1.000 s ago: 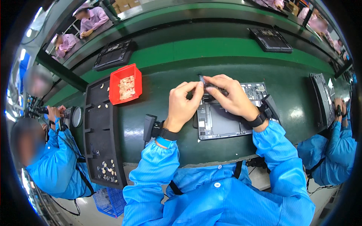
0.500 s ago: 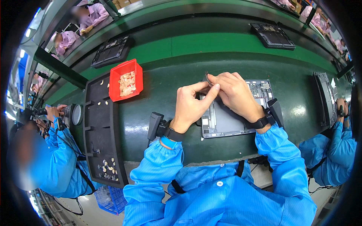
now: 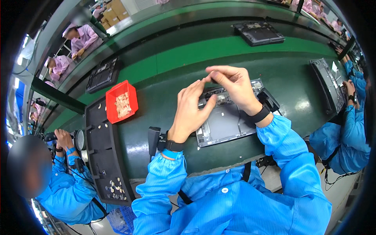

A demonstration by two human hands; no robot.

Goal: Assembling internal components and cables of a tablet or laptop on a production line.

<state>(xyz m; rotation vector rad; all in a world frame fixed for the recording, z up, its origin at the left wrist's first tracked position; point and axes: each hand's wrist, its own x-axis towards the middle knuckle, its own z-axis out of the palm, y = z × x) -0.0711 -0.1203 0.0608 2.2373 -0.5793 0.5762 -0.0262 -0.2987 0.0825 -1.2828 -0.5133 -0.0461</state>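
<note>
An opened laptop base lies on the green bench in front of me, tilted a little, with its circuit board and a dark cable exposed. My left hand hovers over its left side, fingers stretched toward the far edge and thumb apart. Above the far part of the base, my right hand has thumb and forefinger in a pinch. A small dark piece seems to show between those fingers, too small to name. The left fingertips are close to this pinch. Both wrists wear black straps with black modules.
Left of me, a red bin of small beige pieces rests on a black compartment tray holding scattered bits. Other opened laptop bases lie farther off. Co-workers sit on both sides, and others work across the line.
My left hand has opened from a pinch, its fingers now stretched out. The right hand has shifted slightly left and farther, still pinching. The dark cable over the laptop base now shows. The view has turned.
</note>
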